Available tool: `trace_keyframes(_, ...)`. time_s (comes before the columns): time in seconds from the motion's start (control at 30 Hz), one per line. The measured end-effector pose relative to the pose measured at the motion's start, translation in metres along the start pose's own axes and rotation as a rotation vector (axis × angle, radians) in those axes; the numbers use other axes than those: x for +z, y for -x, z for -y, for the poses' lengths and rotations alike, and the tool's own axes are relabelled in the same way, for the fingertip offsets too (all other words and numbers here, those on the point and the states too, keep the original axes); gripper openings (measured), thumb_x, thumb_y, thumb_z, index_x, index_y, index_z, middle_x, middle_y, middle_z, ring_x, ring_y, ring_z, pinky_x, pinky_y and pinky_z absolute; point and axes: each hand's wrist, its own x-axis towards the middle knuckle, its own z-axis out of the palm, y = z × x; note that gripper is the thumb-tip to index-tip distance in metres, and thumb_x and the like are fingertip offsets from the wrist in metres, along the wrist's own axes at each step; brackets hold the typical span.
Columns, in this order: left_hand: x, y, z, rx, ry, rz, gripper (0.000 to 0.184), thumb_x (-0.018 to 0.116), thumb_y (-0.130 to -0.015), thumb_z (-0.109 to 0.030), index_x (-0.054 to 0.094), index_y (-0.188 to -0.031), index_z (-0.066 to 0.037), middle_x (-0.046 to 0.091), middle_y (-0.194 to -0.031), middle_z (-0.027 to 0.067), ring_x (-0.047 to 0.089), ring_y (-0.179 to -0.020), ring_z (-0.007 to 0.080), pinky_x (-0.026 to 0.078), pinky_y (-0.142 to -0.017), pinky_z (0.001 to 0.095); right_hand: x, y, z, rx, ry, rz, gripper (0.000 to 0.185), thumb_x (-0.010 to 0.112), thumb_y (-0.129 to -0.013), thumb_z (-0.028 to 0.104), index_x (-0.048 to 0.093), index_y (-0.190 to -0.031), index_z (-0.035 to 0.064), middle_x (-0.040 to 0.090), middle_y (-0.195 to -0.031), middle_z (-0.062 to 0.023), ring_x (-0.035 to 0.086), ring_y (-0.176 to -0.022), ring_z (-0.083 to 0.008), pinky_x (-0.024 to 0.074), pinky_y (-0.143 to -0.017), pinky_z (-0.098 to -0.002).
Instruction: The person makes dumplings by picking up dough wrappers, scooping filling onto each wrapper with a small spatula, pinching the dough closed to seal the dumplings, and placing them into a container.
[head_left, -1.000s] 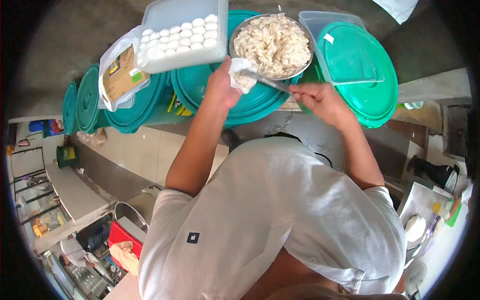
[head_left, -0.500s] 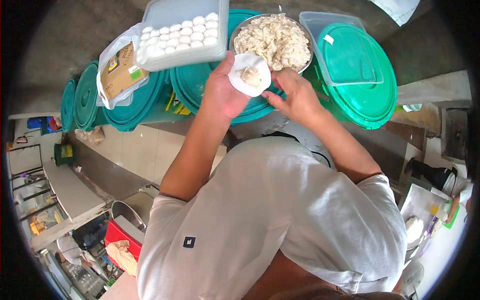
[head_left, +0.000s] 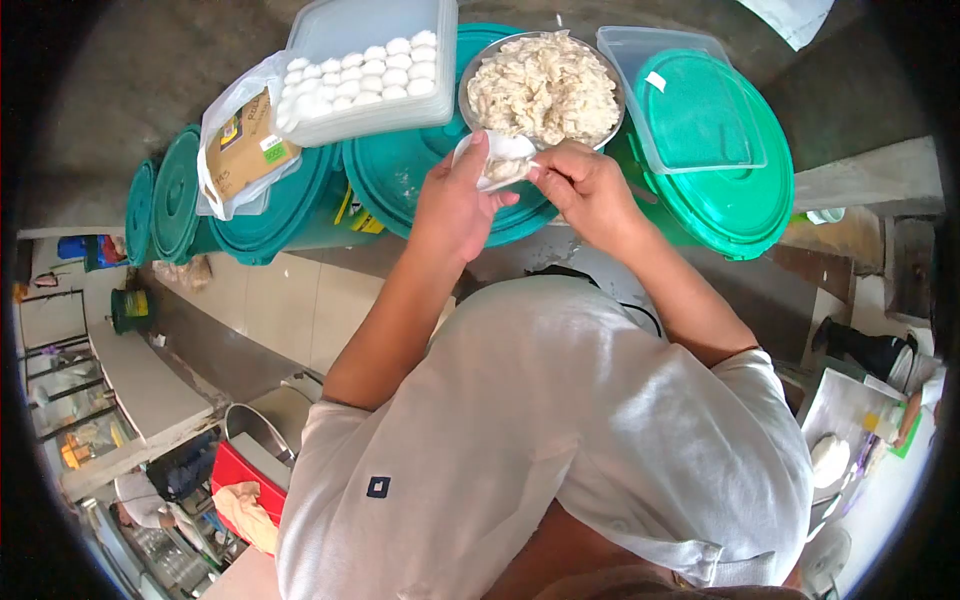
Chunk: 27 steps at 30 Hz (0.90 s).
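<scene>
A thin white wrapper (head_left: 497, 150) with a small lump of pale filling on it is held by my left hand (head_left: 455, 205), thumb on its left side. My right hand (head_left: 592, 197) pinches the wrapper's right edge, and the wrapper is partly folded around the filling. Just beyond my hands, a metal bowl (head_left: 618, 112) holds a heap of pale chunky filling (head_left: 545, 85). To the left, a clear plastic box (head_left: 368, 122) contains rows of round white pieces (head_left: 372, 68).
Teal lidded tubs (head_left: 385, 185) stand beneath the box and bowl. A plastic bag with a cardboard piece (head_left: 240, 150) lies at left. At right, a clear container (head_left: 690, 100) rests on a green lid (head_left: 725, 200). A co-worker's arm (head_left: 908, 420) shows at far right.
The utensil seen earlier in my right hand is no longer visible. My right hand has moved left to the wrapper, which has gone from open and flat to partly folded.
</scene>
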Motion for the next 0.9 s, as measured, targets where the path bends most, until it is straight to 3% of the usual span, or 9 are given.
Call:
trace_keyframes(0.03,0.001,0.001,0.002,0.007,-0.013,-0.019,0.038,0.054,-0.098,-0.039,0.057,-0.118,-0.007,0.066,-0.111,0.0083,0.062,-0.099,0.021,0.049,-0.076,0.0382,0.001,0.001,-0.001,0.107,-0.061,-0.014,0.01,0.068,-0.09,0.008,0.066,-0.096,0.0003,0.063,-0.082,-0.0036,0.057,-0.073,-0.0112,0.0473,-0.065,-0.0271)
trace_keyframes(0.13,0.0,0.0,0.007,0.015,-0.016,-0.024,0.035,0.054,-0.099,-0.039,0.058,-0.114,-0.008,0.067,-0.107,0.0065,0.064,-0.094,0.0186,0.049,-0.073,0.0357,0.002,-0.002,-0.001,0.327,-0.342,-0.038,0.011,0.067,-0.088,0.009,0.067,-0.093,-0.0009,0.065,-0.079,-0.0039,0.058,-0.074,-0.0095,0.0468,-0.063,-0.0289)
trace_keyframes(0.23,-0.003,-0.001,0.009,0.002,-0.011,0.025,0.034,0.054,-0.099,-0.038,0.058,-0.114,-0.007,0.067,-0.106,0.0063,0.065,-0.091,0.0181,0.049,-0.072,0.0332,-0.005,-0.003,0.005,0.393,-0.364,0.043,0.011,0.068,-0.088,0.007,0.067,-0.092,-0.0023,0.065,-0.081,-0.0004,0.054,-0.075,-0.0053,0.0455,-0.063,-0.0255)
trace_keyframes(0.4,0.004,0.004,0.004,-0.047,-0.066,0.104,0.031,0.057,-0.098,-0.029,0.058,-0.117,-0.005,0.068,-0.104,0.0067,0.066,-0.089,0.0174,0.05,-0.071,0.0303,-0.008,-0.001,-0.003,0.323,-0.371,0.058,0.009,0.067,-0.09,0.009,0.067,-0.092,0.0007,0.063,-0.081,0.0017,0.052,-0.07,-0.0049,0.0438,-0.062,-0.0227)
trace_keyframes(0.47,0.011,0.01,0.003,0.045,-0.401,0.088,0.029,0.06,-0.096,-0.02,0.058,-0.118,-0.002,0.068,-0.102,0.0074,0.066,-0.088,0.017,0.05,-0.07,0.0301,-0.012,-0.001,-0.005,0.342,-0.329,0.074,0.007,0.066,-0.09,0.007,0.067,-0.092,0.0007,0.063,-0.081,0.0012,0.053,-0.071,-0.0051,0.0444,-0.063,-0.0229)
trace_keyframes(0.57,0.01,0.009,0.007,0.086,-0.531,0.102,0.027,0.062,-0.093,-0.012,0.058,-0.117,0.001,0.068,-0.102,0.0084,0.066,-0.087,0.0168,0.05,-0.068,0.0289,-0.011,0.001,-0.01,0.272,-0.299,0.075,0.005,0.064,-0.091,0.005,0.067,-0.091,0.0006,0.063,-0.084,0.0003,0.054,-0.074,-0.0055,0.0454,-0.066,-0.0235)
trace_keyframes(0.67,0.009,0.005,0.009,0.039,-0.408,0.019,0.026,0.062,-0.093,-0.013,0.06,-0.114,0.002,0.068,-0.101,0.0088,0.066,-0.083,0.0169,0.049,-0.065,0.0282,-0.01,0.001,-0.011,0.101,-0.183,0.094,0.007,0.062,-0.092,0.005,0.067,-0.093,0.0003,0.063,-0.088,-0.0004,0.054,-0.076,-0.0056,0.0458,-0.068,-0.0231)
trace_keyframes(0.83,0.004,0.002,0.008,0.005,-0.291,0.051,0.024,0.061,-0.093,-0.013,0.06,-0.113,0.002,0.068,-0.099,0.0093,0.066,-0.079,0.0175,0.048,-0.064,0.0287,-0.015,-0.004,0.0,0.431,-0.537,0.092,0.007,0.064,-0.092,0.006,0.067,-0.094,0.0011,0.062,-0.088,0.0015,0.054,-0.075,-0.0053,0.0453,-0.067,-0.0216)
trace_keyframes(0.9,0.005,0.001,0.008,-0.011,-0.297,0.065,0.024,0.06,-0.094,-0.013,0.059,-0.113,0.002,0.068,-0.098,0.0097,0.066,-0.078,0.0178,0.048,-0.063,0.029,-0.013,-0.002,-0.006,0.41,-0.5,0.106,0.007,0.064,-0.091,0.006,0.067,-0.094,0.0012,0.062,-0.088,0.0014,0.054,-0.075,-0.0054,0.0453,-0.067,-0.0216)
